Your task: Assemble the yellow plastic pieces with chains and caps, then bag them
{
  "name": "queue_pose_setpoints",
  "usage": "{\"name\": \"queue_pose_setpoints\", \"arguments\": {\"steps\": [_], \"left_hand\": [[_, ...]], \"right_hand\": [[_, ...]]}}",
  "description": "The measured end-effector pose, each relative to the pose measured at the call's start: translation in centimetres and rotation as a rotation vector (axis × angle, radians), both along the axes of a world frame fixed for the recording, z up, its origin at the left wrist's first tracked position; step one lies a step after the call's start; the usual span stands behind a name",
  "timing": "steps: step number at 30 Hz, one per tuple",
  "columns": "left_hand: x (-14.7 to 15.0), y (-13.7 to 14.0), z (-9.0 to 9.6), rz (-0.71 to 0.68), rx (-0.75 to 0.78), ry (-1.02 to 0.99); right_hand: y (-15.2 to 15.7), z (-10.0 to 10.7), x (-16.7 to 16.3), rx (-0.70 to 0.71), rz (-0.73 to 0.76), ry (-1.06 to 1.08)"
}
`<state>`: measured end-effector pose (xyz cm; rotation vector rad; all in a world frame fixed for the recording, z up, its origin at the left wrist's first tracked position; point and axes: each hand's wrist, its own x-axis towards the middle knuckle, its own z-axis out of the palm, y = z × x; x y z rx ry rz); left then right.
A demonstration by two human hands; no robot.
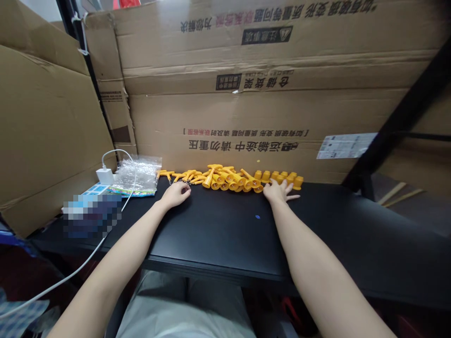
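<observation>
My left hand rests near the tabletop with its fingers curled inward; what they hold, if anything, is hidden. Just beyond it lie several yellow T-shaped handles with small dark chains by them. My right hand has its fingers spread, with the fingertips close to a cluster of small yellow cups standing in rows. Whether it touches a cup, I cannot tell. Between the hands is a pile of yellow cone-shaped pieces, their hollow ends facing me, some with T-shaped tops.
The black tabletop meets a tall cardboard sheet at the back. A clear plastic bag, a white charger and its white cable are on the left. A small blue piece lies on the table. A black shelf post slants at right.
</observation>
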<state>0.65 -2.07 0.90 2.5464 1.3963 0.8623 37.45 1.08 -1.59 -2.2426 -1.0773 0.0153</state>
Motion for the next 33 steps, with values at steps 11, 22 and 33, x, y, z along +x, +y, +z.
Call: {"name": "queue_pose_setpoints", "arguments": {"steps": [11,22,33], "left_hand": [[-0.3,0.1,-0.6,0.251,-0.127,0.192],[-0.6,0.5,-0.8,0.288,-0.274,0.2],[-1.4,1.3,-0.9,0.348,-0.144,0.082]], "right_hand": [[1.2,-0.1,1.4,-0.15,0.005,0.007],[-0.3,1.1,-0.3,0.487,0.092,-0.167],[-2.3,4.6,-8.1,0.701,0.441,-0.04]]}}
